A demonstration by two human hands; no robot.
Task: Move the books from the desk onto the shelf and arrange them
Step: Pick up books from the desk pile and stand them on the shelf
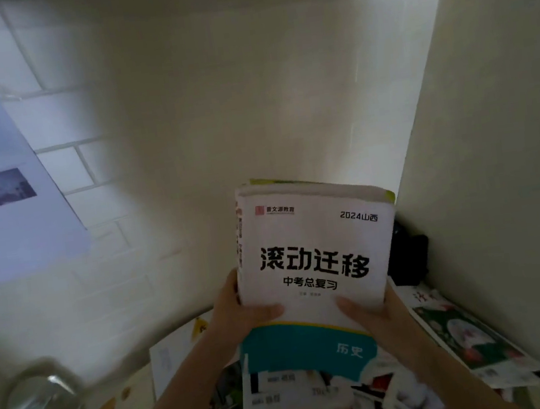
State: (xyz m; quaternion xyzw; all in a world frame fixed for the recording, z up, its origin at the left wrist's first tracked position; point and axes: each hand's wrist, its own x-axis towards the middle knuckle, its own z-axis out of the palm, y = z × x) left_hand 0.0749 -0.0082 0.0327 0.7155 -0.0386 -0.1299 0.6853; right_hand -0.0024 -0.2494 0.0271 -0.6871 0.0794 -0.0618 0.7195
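Both hands are gripping a thick white book (313, 260) and holding it up above the bench (138, 386), in front of a pale wall. Going left to right, a blurred glass jar (44, 404) is standing near the left edge, too smeared to show what is inside. Next, the left hand (238, 315) is clasping the book's lower left side, thumb lying across the cover and its fingers hidden behind. Beside it, the right hand (375, 310) is clasping the lower right side the same way, its fingers also out of sight. A second book with a green edge is showing behind the white one, mostly covered. Beneath the forearms, loose books (468, 336) are lying scattered on the bench, partly hidden and cut off by the bottom edge. To the right, a dark object (409, 258) is sitting in the corner, too shadowed to identify.
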